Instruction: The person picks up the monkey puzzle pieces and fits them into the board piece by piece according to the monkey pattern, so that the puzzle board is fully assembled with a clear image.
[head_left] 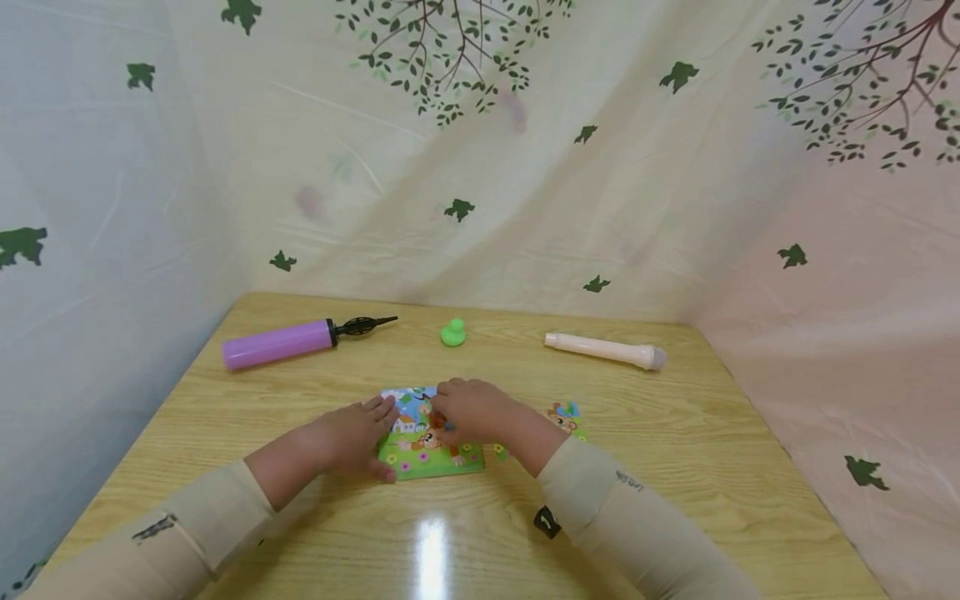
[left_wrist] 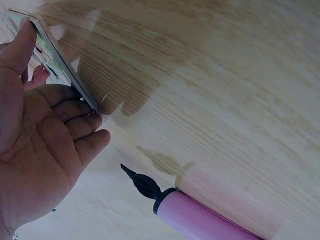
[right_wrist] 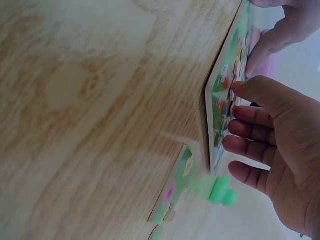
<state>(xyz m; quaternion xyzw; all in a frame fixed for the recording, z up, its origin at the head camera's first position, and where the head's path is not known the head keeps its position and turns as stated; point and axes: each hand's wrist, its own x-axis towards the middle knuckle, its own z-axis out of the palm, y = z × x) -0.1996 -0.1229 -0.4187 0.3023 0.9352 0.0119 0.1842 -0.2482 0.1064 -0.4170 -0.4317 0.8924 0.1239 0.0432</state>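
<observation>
Beyond the puzzle (head_left: 431, 460) and off to its left, I saw the purple pump (head_left: 281, 343) lying on its side, its black nozzle (head_left: 363, 325) pointing right. Nearer than the pump, the left hand (head_left: 347, 437) lay at the puzzle's left edge, fingers straight and loosely apart, thumb by the near left corner; it touched the edge without gripping. Its beige sleeve (head_left: 172, 525) ran back to the near left of the puzzle. Next came the puzzle itself, on the wooden table (head_left: 697, 467) between the two hands, showing a brown animal, a house and flowers on grass. Straight behind the puzzle sat the green duck (head_left: 453, 335), well apart from it. Over the puzzle's right half reached the right hand (head_left: 476, 410), its fingers bent and its thumb and fingertips down on the picture; whether they pinched anything there, I could not tell. Just right of the puzzle lay some loose pieces (head_left: 562, 417), partly covered by that forearm. Farther right of the puzzle and beyond it lay the pale pink mic (head_left: 600, 348), its grey head to the right. Behind the puzzle and everything else hung the leaf-printed cloth (head_left: 525, 250).
</observation>
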